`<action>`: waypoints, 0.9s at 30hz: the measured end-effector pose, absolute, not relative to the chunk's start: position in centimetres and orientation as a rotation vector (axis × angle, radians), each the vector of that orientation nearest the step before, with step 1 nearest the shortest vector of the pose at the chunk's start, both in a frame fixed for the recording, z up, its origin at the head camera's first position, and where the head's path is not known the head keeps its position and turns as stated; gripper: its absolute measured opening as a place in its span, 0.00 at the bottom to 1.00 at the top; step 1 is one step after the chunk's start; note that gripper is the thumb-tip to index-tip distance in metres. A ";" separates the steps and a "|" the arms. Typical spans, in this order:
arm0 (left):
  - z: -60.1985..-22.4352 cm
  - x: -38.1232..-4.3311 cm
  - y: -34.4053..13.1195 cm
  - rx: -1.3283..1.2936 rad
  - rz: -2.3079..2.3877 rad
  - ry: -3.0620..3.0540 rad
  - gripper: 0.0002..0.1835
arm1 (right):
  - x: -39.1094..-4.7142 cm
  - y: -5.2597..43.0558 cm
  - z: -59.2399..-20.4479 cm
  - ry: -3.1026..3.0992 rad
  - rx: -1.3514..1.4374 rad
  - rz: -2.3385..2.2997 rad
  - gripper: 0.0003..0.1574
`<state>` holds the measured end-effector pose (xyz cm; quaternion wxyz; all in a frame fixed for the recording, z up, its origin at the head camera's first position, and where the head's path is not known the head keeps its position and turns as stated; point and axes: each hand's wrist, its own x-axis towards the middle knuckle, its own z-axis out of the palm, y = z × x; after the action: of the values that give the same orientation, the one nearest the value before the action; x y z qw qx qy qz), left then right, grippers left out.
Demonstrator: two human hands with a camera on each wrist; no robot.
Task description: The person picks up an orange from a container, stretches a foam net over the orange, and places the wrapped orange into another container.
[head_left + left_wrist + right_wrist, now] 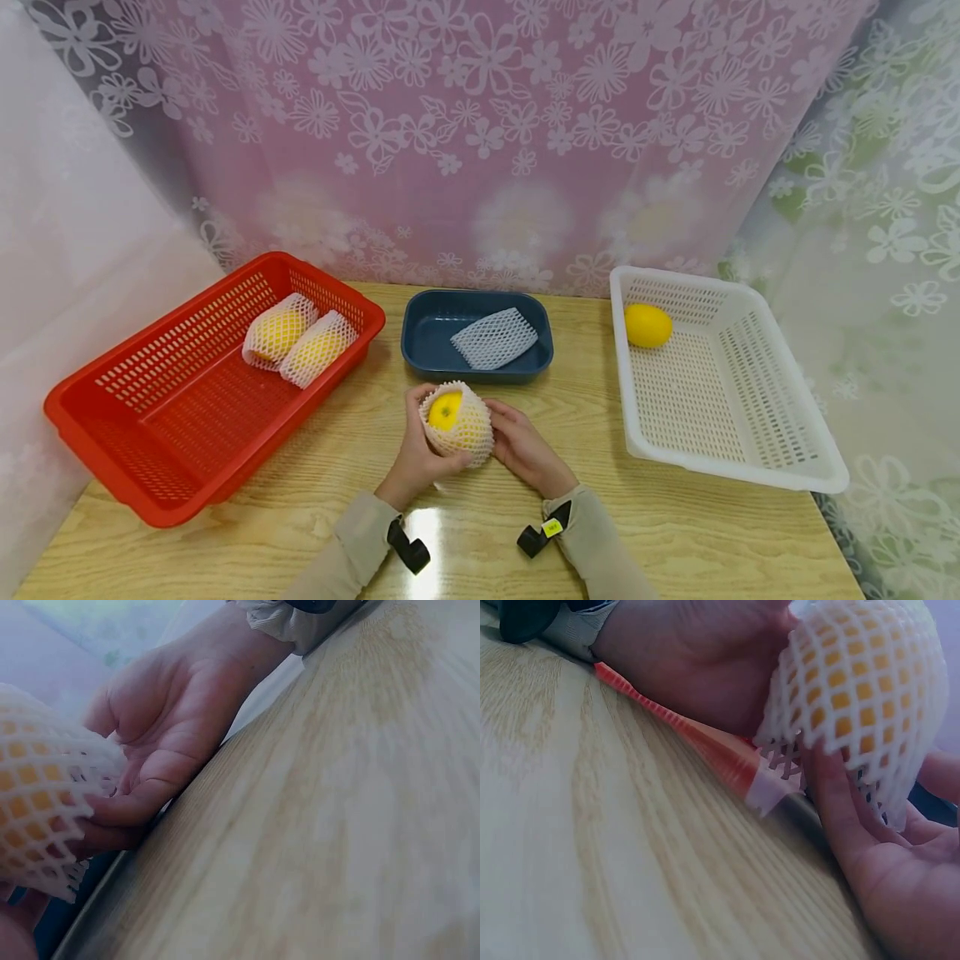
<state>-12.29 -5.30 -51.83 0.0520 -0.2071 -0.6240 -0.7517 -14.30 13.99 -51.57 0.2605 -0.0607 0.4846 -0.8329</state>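
In the head view, my left hand (420,457) grips a yellow fruit (445,411), its kind unclear, in a white foam net sleeve (471,433). Its stem end shows through the sleeve's opening. From the other side, my right hand (527,448) holds the sleeve's edge; in the right wrist view its fingers (836,799) reach up at the net's rim. Both hands are just above the wooden table. Behind them stands a dark blue tray (420,367) with a flat, unfilled foam net (495,338) in it.
A red basket (180,500) on the left holds two netted yellow fruits (279,331). On the right, a white basket (738,467) contains one bare yellow fruit (648,325). A floral curtain (487,150) hangs behind the wooden table (600,508).
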 end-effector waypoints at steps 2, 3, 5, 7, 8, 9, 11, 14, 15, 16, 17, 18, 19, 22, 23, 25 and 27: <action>-51.8 -12.3 -5.2 -0.610 -2.276 -1.915 0.51 | -14.3 13.9 -51.5 1.303 -0.150 -2.268 0.16; -51.8 -12.3 -5.2 -0.581 -2.269 -1.926 0.49 | -14.3 13.9 -51.5 1.301 -0.157 -2.270 0.16; -51.8 -12.4 -5.2 -0.515 -2.269 -1.921 0.45 | -14.3 13.9 -51.6 1.301 -0.183 -2.276 0.15; -51.9 -12.6 -5.3 -0.436 -2.289 -1.900 0.39 | -14.3 13.9 -51.7 1.293 -0.213 -2.275 0.15; -51.9 -12.6 -5.3 -0.398 -2.303 -1.880 0.37 | -14.3 14.0 -51.8 1.294 -0.231 -2.269 0.16; -51.9 -12.7 -5.3 -0.359 -2.326 -1.850 0.34 | -14.4 14.0 -51.8 1.297 -0.246 -2.262 0.16; -51.9 -12.7 -5.4 -0.283 -2.369 -1.793 0.28 | -14.3 14.1 -51.8 1.301 -0.265 -2.249 0.17; -51.9 -12.8 -5.3 -0.174 -2.440 -1.703 0.24 | -14.3 14.2 -51.7 1.327 -0.303 -2.242 0.18; -51.9 -12.8 -5.3 -0.137 -2.468 -1.668 0.23 | -14.3 14.1 -51.7 1.341 -0.315 -2.246 0.18; -51.9 -12.8 -5.3 -0.103 -2.488 -1.644 0.24 | -14.3 14.1 -51.7 1.356 -0.324 -2.253 0.18; -51.9 -12.8 -5.2 -0.073 -2.526 -1.604 0.24 | -14.3 14.1 -51.6 1.379 -0.339 -2.263 0.17; -51.8 -12.8 -5.2 -0.050 -2.568 -1.559 0.25 | -14.3 14.0 -51.6 1.414 -0.358 -2.273 0.17; -51.8 -12.8 -5.2 -0.024 -2.613 -1.509 0.26 | -14.2 13.9 -51.6 1.463 -0.375 -2.282 0.16; -51.6 -12.9 -5.1 0.039 -2.720 -1.402 0.28 | -14.2 13.8 -51.7 1.654 -0.437 -2.324 0.14; -51.6 -12.9 -5.1 0.053 -2.747 -1.378 0.28 | -14.1 13.7 -51.7 1.725 -0.449 -2.348 0.15; -51.4 -12.9 -5.1 0.058 -2.758 -1.393 0.29 | -14.1 13.7 -51.8 1.841 -0.435 -2.405 0.16; -51.3 -12.9 -5.0 0.044 -2.758 -1.445 0.29 | -14.2 13.7 -51.8 1.879 -0.397 -2.473 0.20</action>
<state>-12.87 -5.04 -51.31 0.0141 0.0142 -0.4640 -0.8856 -14.16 13.71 -51.81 0.0053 -0.1268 0.6001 -0.7898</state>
